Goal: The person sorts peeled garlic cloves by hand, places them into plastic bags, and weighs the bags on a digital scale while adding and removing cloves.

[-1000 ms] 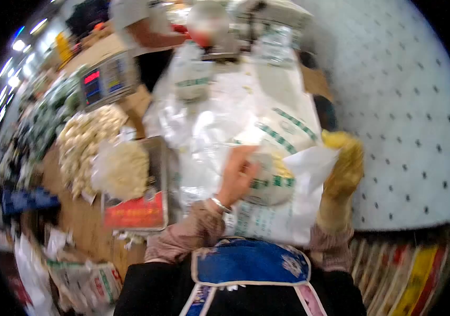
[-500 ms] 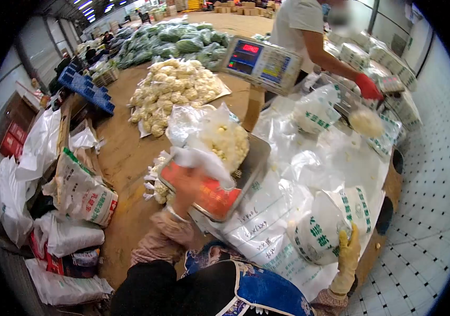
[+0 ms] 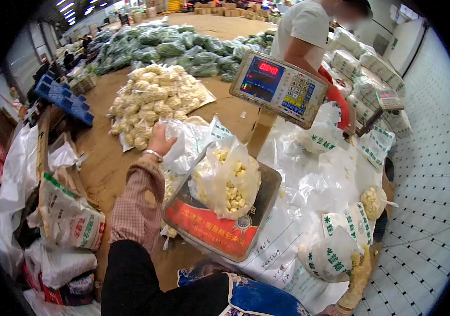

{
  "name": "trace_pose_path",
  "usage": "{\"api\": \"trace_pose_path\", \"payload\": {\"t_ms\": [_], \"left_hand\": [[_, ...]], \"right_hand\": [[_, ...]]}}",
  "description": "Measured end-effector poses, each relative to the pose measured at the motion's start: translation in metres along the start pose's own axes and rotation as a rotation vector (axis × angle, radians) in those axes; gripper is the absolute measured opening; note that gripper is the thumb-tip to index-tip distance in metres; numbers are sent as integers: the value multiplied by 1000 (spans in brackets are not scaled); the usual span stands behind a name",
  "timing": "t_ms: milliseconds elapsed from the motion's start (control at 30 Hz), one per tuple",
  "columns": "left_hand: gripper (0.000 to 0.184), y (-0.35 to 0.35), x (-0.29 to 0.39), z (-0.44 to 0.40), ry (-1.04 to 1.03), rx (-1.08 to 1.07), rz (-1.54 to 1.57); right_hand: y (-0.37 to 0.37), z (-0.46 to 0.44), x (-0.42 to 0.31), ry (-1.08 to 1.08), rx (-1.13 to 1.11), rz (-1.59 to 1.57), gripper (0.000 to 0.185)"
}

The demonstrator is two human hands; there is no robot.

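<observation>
My bare left hand (image 3: 160, 141) reaches to the clear plastic bags (image 3: 185, 142) behind the scale, fingers apart at their edge. A bag of peeled garlic cloves (image 3: 227, 181) rests on the scale's pan (image 3: 212, 224), with no hand on it. At the lower right, my right hand (image 3: 361, 271) wears a yellowish glove. Its fingers are closed at the edge of a clear plastic bag with green print (image 3: 330, 258). The scale's display (image 3: 277, 87) is lit with red digits.
A small tied bag of garlic (image 3: 373, 201) lies on the plastic-covered table (image 3: 299, 210). A pile of bagged garlic (image 3: 154, 100) sits on the floor ahead, green bundles (image 3: 177, 47) behind it. A co-worker in a red glove (image 3: 335, 102) stands across. White sacks (image 3: 72, 210) are at left.
My left hand has moved forward, away from the pan to the clear bags. The garlic bag now rests on the pan. A small tied garlic bag now lies on the table at right.
</observation>
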State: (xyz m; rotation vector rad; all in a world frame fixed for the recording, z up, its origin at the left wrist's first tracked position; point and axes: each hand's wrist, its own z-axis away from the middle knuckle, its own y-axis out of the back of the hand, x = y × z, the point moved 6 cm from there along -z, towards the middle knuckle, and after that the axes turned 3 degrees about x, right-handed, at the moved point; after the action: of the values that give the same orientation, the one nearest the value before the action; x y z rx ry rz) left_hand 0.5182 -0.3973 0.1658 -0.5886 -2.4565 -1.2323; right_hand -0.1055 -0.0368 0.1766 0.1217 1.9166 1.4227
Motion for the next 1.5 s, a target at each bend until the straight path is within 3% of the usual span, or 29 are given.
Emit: {"api": "trace_pose_path", "payload": {"t_ms": [33, 100, 167, 200, 233, 267, 333, 367, 433, 467, 500, 567, 633, 700, 833, 900, 967, 1000, 1133, 1200, 1267, 1333, 1367, 1433, 1500], "left_hand": [[36, 1, 24, -1, -55, -106, -14], [18, 21, 95, 18, -53, -159, 608], [18, 34, 166, 68, -156, -590, 799], [18, 37, 198, 87, -430, -677, 678], [18, 38, 218, 104, -709, -742, 544], [18, 33, 217, 109, -722, -736, 552], [17, 5, 202, 116, -729, -768, 125], [17, 8, 199, 117, -740, -754, 124], [17, 12, 177, 116, -677, -757, -48], [17, 11, 161, 117, -589, -767, -89], [17, 14, 157, 116, -596, -771, -87], [19, 20, 135, 111, -335, -795, -211], [23, 20, 127, 110, -437, -743, -190], [31, 1, 93, 109, -122, -592, -100], [41, -18, 99, 110, -23, -437, 55], [52, -30, 102, 110, -94, -227, 280], [42, -30, 110, 110, -99, -161, 377], [37, -26, 115, 109, -55, -163, 483], [26, 5, 121, 104, 191, -75, 955], [29, 23, 110, 105, 247, -76, 1065], [31, 13, 89, 112, 285, -94, 1052], [30, 0, 74, 128, 346, -220, 938], [30, -6, 67, 138, 375, -303, 850], [32, 6, 78, 152, 405, -363, 840], [34, 31, 88, 146, 90, -136, 490]], "right_hand": [[1, 2, -7, -15, 9, 11, 49], [30, 9, -53, 289, 422, -168, 42], [26, 15, -128, 314, 290, -402, 36], [17, 21, -165, 303, 294, -389, 36], [-9, 29, -211, 376, 34, -499, 31], [-32, 38, -254, 450, -225, -605, 28], [-85, 57, -331, 934, -515, -629, 28], [-120, 64, -353, 925, -678, -549, 28], [-169, 69, -380, 1080, -796, -457, 29], [-195, 66, -381, 1076, -788, -458, 29], [-214, 58, -381, 1158, -488, -299, 28], [-213, 54, -383, 1209, -196, -132, 27], [-203, 24, -381, 955, 4, 435, 38], [-199, -3, -369, 781, -112, 353, 56], [-201, -18, -360, 609, -126, 259, 72], [-222, -28, -342, 588, -181, -78, 72], [-242, -38, -317, 490, -241, -206, 67], [-251, -43, -304, 391, -305, -333, 62], [-232, -49, -293, 376, -255, -671, 53], [-202, -35, -290, 21, -494, -1097, 43], [-178, -22, -290, 160, -397, -975, 37], [-184, -8, -269, 93, -559, -807, 37], [-163, -3, -253, 68, -512, -814, 37], [-97, 15, -235, 441, -434, -491, 32], [-37, 9, -185, 352, -175, -704, 26]]}}
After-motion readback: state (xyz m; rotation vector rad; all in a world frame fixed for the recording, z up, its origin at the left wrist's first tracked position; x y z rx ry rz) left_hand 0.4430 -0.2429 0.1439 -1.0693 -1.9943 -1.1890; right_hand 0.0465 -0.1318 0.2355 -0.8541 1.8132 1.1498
